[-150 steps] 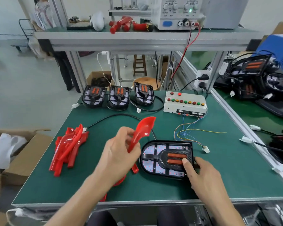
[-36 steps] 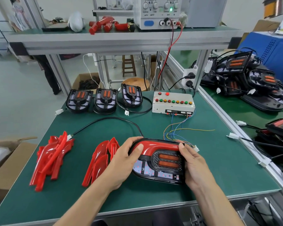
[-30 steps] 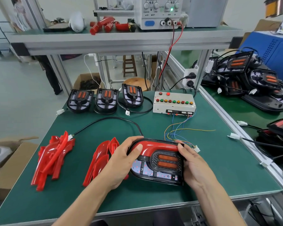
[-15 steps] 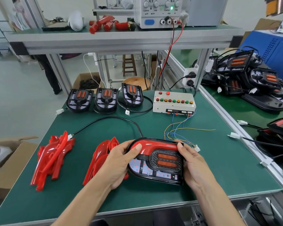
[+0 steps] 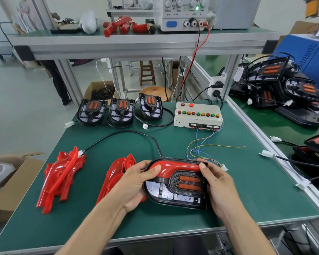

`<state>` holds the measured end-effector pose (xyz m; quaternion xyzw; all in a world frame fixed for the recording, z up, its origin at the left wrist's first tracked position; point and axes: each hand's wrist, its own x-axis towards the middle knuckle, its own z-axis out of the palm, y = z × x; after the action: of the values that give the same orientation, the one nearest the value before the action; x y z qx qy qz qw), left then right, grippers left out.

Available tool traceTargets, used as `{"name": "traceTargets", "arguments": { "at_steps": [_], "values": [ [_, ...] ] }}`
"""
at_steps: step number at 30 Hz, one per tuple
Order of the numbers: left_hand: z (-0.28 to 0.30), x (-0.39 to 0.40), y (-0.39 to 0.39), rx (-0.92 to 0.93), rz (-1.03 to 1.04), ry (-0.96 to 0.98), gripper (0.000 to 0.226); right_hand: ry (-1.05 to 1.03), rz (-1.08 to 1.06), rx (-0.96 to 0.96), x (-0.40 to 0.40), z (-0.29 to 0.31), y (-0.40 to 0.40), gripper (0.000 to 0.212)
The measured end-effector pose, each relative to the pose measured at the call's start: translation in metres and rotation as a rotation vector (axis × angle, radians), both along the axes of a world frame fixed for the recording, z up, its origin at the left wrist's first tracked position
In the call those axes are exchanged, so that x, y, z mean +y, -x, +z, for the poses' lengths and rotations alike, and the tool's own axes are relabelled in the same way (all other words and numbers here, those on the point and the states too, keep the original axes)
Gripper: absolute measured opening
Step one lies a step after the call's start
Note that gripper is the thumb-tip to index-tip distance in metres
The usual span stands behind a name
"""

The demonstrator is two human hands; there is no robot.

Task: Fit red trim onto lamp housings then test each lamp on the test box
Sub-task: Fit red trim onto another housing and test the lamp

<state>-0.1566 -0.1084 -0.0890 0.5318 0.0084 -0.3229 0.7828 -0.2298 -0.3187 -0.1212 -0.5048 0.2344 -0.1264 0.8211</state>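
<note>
Green worktop (image 5: 247, 181) carries the test box (image 5: 198, 115) at far right. Lamp housing (image 5: 175, 188) sits near centre, red trim (image 5: 173, 167) along its far edge. Left hand (image 5: 134, 183) and right hand (image 5: 217, 184) grip the housing's ends, thumbs pressing the trim. Risk: uneven thumb pressure may leave one end unseated, so the trim could lift during testing.

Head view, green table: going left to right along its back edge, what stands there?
Three bare lamp housings in a row: first → second → third → test box with its coloured buttons. None of the three housings carries red trim.
</note>
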Motion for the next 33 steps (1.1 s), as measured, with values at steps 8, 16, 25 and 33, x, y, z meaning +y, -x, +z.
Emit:
{"name": "traceTargets", "arguments": {
  "at_steps": [8, 16, 25, 33],
  "values": [
    [0.002, -0.004, 0.000, -0.041, 0.019, -0.018, 0.041, 0.526, -0.020, 0.153, -0.003, 0.009, -0.001, 0.013],
    [0.015, -0.004, -0.005, -0.245, 0.065, -0.124, 0.041, 1.285, 0.421, 0.011, 0.020, 0.065, -0.032, 0.036],
    [0.025, -0.012, -0.006, -0.213, 0.271, -0.120, 0.039, 0.772, 0.471, 0.014, 0.035, 0.058, -0.054, 0.034],
    [0.019, -0.017, -0.004, -0.336, 0.247, -0.171, 0.031, 0.436, 0.445, 0.044, 0.034, 0.049, -0.043, 0.029]
  ]
}}
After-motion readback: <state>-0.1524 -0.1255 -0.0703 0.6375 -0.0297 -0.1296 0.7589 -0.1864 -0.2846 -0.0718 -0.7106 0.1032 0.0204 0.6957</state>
